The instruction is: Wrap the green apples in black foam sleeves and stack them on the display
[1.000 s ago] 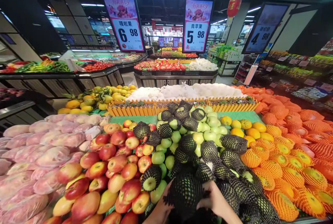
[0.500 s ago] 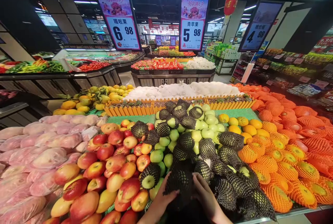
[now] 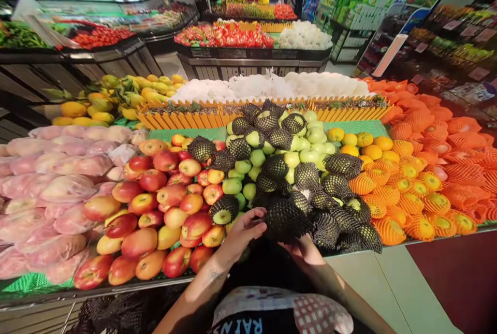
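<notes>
Hands meet at the front edge of the fruit counter (image 3: 128, 288): the left hand (image 3: 241, 231) pinches the near end of a black mesh sleeve (image 3: 287, 219), while the right hand (image 3: 304, 252) lies beneath it, fingers hidden, grip impossible to judge. Whether fruit fills the sleeve cannot be seen. Red apples (image 3: 155, 204) lie to its left, netted green apples (image 3: 248, 168) just behind it.

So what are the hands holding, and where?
A black foam net: left hand on its left end, right hand under its lower right edge.
</notes>
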`<state>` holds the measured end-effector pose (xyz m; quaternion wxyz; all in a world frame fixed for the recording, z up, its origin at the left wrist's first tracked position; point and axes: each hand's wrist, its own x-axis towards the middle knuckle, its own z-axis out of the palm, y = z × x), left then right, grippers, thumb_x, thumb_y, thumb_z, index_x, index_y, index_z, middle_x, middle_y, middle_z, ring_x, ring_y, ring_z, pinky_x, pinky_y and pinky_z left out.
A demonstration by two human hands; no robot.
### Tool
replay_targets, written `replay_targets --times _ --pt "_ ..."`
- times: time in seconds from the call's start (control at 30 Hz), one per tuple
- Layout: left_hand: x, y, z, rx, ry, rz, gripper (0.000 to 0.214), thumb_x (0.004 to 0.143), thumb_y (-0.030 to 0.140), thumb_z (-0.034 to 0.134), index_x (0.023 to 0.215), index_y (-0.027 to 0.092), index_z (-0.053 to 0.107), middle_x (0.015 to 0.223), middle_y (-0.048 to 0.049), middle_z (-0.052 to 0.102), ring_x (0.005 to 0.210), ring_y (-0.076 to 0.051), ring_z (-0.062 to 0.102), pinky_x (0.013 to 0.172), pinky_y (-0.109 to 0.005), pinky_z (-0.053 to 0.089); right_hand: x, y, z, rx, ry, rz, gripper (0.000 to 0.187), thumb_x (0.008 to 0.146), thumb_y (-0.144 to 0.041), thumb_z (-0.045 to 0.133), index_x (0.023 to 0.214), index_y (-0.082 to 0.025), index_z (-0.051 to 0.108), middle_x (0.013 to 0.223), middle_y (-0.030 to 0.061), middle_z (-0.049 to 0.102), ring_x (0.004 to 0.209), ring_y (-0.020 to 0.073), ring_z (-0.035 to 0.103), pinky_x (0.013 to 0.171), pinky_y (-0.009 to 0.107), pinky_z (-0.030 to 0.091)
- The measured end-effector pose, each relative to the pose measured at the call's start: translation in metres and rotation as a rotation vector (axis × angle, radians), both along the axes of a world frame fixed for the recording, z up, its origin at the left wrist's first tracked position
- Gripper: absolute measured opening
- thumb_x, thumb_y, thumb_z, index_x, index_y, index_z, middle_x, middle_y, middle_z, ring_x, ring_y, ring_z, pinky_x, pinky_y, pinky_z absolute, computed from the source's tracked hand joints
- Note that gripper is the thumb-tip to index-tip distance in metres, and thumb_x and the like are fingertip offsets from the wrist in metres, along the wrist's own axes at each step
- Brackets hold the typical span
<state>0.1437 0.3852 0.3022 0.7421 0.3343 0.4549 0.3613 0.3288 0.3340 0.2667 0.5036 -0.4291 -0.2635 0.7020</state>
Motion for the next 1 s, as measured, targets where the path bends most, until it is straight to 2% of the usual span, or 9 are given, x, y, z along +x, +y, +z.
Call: replay_targets --times 0.13,0.2,0.3,0.4,0.47,0.6,0.73,0.8,1.0 --pt "0.004 -0.002 -0.006 -0.07 -0.183 0.058 0.039 0.067 0.044 0.089 0.09 0.017 0.072 0.082 0.0006 0.063 0.077 -0.011 0.056 0.069 -0.022 0.044 0.0 -0.001 0.006 -0.102 0.095 -0.062 0.043 0.068 -0.05 0.079 0.105 -0.029 0.071 0.102 0.0071 0.075 0.103 0.0309 0.067 0.096 0.049 0.052" --pt "0.006 -0.002 -0.01 -0.082 -0.275 0.124 0.036 0.068 0.043 0.088 0.086 0.018 0.07 0.08 0.0013 0.063 0.077 -0.011 0.057 0.072 -0.021 0.047 0.001 0.0 0.006 -0.127 0.115 -0.078 0.044 0.063 -0.045 0.083 0.103 -0.03 0.072 0.1 0.0055 0.076 0.103 0.0301 0.066 0.097 0.048 0.052" --pt "0.008 0.0 -0.015 -0.111 -0.303 0.136 0.037 0.069 0.043 0.088 0.088 0.018 0.069 0.079 0.0019 0.062 0.074 -0.01 0.057 0.071 -0.022 0.049 0.0 -0.001 0.002 -0.13 0.177 -0.043 0.05 0.058 -0.045 0.086 0.104 -0.029 0.072 0.098 0.0056 0.078 0.1 0.0298 0.068 0.094 0.048 0.054" --pt "0.008 0.002 -0.019 -0.151 -0.238 0.176 0.039 0.066 0.045 0.088 0.09 0.02 0.07 0.079 0.0023 0.061 0.069 -0.011 0.054 0.063 -0.021 0.047 -0.003 -0.002 -0.001 -0.081 0.232 0.031 0.063 0.057 -0.061 0.085 0.108 -0.027 0.072 0.097 0.0089 0.079 0.097 0.0344 0.069 0.091 0.053 0.055" --pt "0.009 0.002 -0.021 -0.177 -0.198 0.218 0.038 0.066 0.044 0.088 0.092 0.022 0.071 0.081 0.0015 0.061 0.068 -0.011 0.053 0.06 -0.021 0.046 -0.005 -0.002 0.0 -0.051 0.232 0.013 0.07 0.06 -0.071 0.079 0.114 -0.028 0.07 0.102 0.01 0.079 0.104 0.0365 0.068 0.095 0.054 0.053" --pt "0.01 0.002 -0.022 -0.106 -0.085 0.2 0.036 0.071 0.047 0.082 0.093 0.022 0.071 0.085 0.0006 0.062 0.07 -0.012 0.053 0.058 -0.022 0.042 -0.007 0.002 0.005 -0.06 0.204 -0.039 0.068 0.065 -0.055 0.085 0.125 -0.031 0.062 0.119 0.0072 0.074 0.119 0.0345 0.063 0.108 0.052 0.045" --pt "0.01 0.006 -0.019 0.086 0.136 0.154 0.034 0.068 0.046 0.084 0.082 0.018 0.069 0.073 0.0031 0.059 0.069 -0.012 0.05 0.063 -0.023 0.039 -0.007 0.004 0.002 -0.033 0.155 0.022 0.084 0.049 -0.047 0.096 0.122 -0.028 0.059 0.118 0.007 0.073 0.119 0.0348 0.063 0.113 0.054 0.038" --pt "0.01 0.009 -0.016 0.179 0.242 0.118 0.033 0.073 0.047 0.079 0.071 0.017 0.064 0.067 0.0041 0.055 0.066 -0.012 0.047 0.062 -0.024 0.036 -0.007 0.006 -0.003 -0.01 0.096 0.076 0.09 0.043 -0.044 0.099 0.121 -0.027 0.058 0.116 0.007 0.073 0.118 0.0346 0.063 0.113 0.055 0.037" --pt "0.014 0.019 -0.012 0.235 0.275 0.097 0.035 0.081 0.049 0.071 0.071 0.018 0.059 0.067 0.0046 0.051 0.067 -0.012 0.045 0.063 -0.024 0.035 -0.005 0.011 -0.008 0.087 -0.125 0.125 0.088 0.047 -0.037 0.098 0.123 -0.028 0.056 0.121 0.0063 0.069 0.121 0.0318 0.06 0.113 0.054 0.038"
